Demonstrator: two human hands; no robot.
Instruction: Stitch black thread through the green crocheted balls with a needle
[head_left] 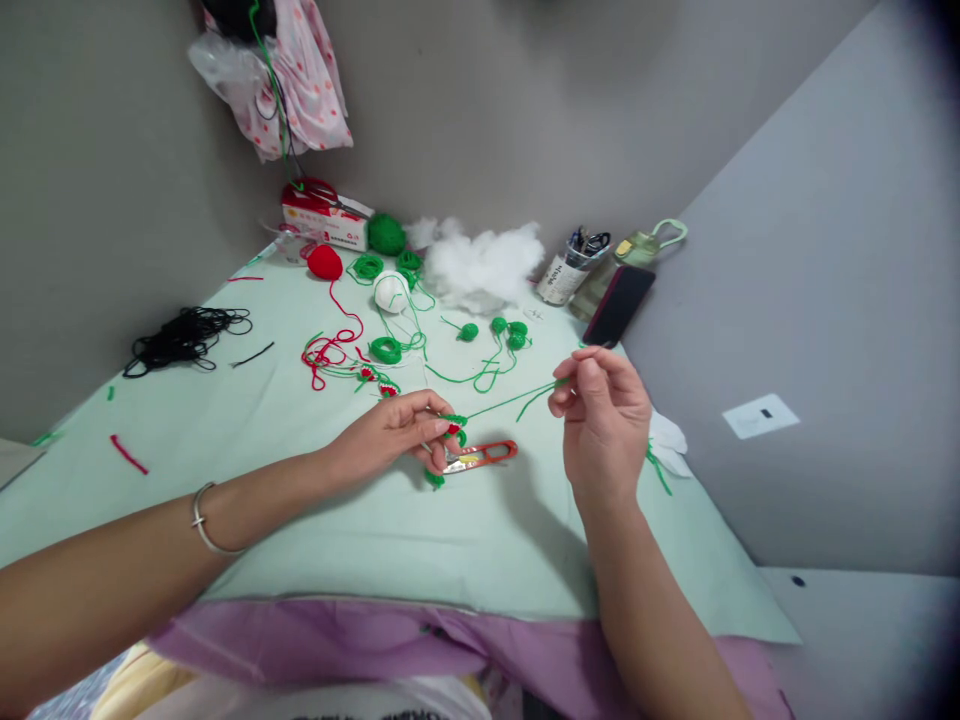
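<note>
My left hand (405,428) pinches a small red and green crocheted piece (454,428). From that piece a strand of green yarn (510,402) runs up to the right, stretched fairly straight. My right hand (602,415) is closed on its far end, with a loose tail hanging down. Whether a needle is in those fingers I cannot tell. Under my left fingertips lie orange-handled thread snips (491,454), their blades partly hidden. A bit of green crochet (434,480) is just below them. Two similar red and green pieces (388,389) rest beyond my left hand.
Balls of red yarn (325,262), green yarn (387,235) and white yarn (391,292) sit towards the back, near white stuffing (484,265). Black yarn (184,340) is at left. A phone (619,305) leans against a bottle (651,243) beside a pen cup (562,278).
</note>
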